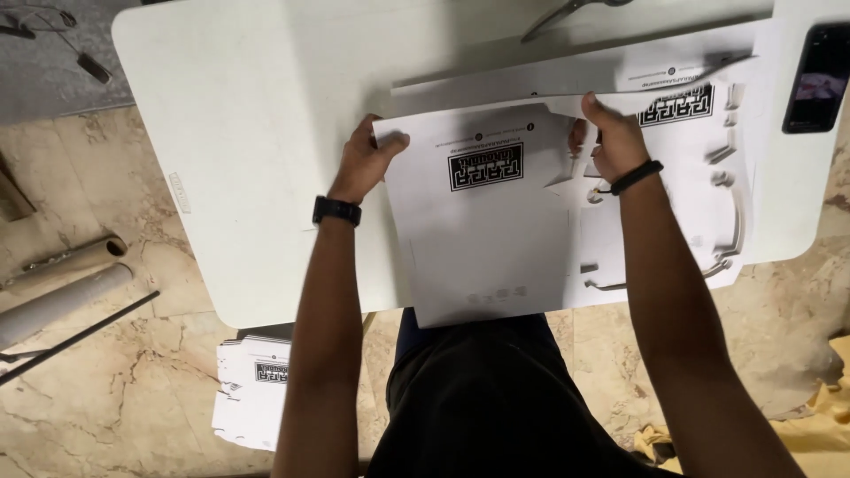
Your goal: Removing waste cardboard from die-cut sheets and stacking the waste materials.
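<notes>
A white printed cardboard sheet (482,226) lies on the white table (239,133), overhanging its near edge. My left hand (366,159) pinches the sheet's far left corner, a black watch on that wrist. My right hand (614,137) grips the sheet's torn far right edge, a black band on the wrist. Beneath and to the right sits another white sheet with cut-out shapes (708,168). A further sheet (549,75) lies under both, farther back.
A black phone (819,75) rests at the table's right edge. Scissors (567,13) lie at the far edge. On the marble floor are cardboard tubes (62,288), a black rod (75,336) and a stack of white sheets (252,389).
</notes>
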